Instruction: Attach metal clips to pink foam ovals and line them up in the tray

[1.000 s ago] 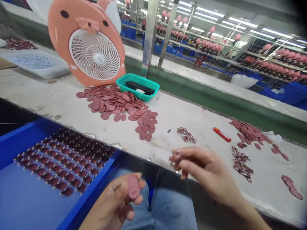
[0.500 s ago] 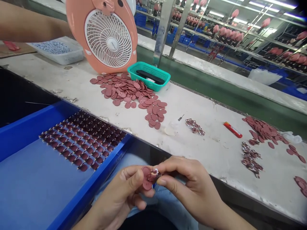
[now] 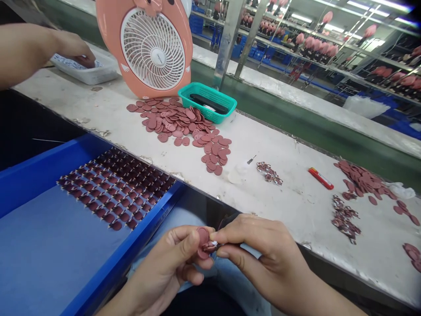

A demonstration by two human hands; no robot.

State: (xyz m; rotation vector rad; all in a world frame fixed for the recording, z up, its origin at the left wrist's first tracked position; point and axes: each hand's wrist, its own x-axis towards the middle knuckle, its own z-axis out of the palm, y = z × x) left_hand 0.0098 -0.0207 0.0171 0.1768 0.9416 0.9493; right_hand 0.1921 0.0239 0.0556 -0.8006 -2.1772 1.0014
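Low in the middle of the view, my left hand (image 3: 174, 259) pinches a flat, dusky-red oval piece (image 3: 202, 237) between thumb and fingers. My right hand (image 3: 259, 254) is closed on a small dark-red part with a whitish bit (image 3: 213, 245), held against the oval's face. Fingertips hide most of that small part. Both hands are above my lap, in front of the bench edge. On the bench beyond them lie a heap of similar oval pieces (image 3: 177, 118) and a little pile of small shiny parts (image 3: 269, 173).
A blue tray (image 3: 98, 276) at left holds rows of assembled pieces. A peach fan (image 3: 112, 26), green basket (image 3: 234, 105), red-and-yellow marker-like stick (image 3: 321, 178) and more ovals (image 3: 363, 179) stand or lie on the bench. Another person's hand (image 3: 72, 46) reaches into a clear tub (image 3: 98, 77).
My right hand has shifted the small part slightly against the oval, turning it. The other person's hand has come into the tub. The view has tilted a little.
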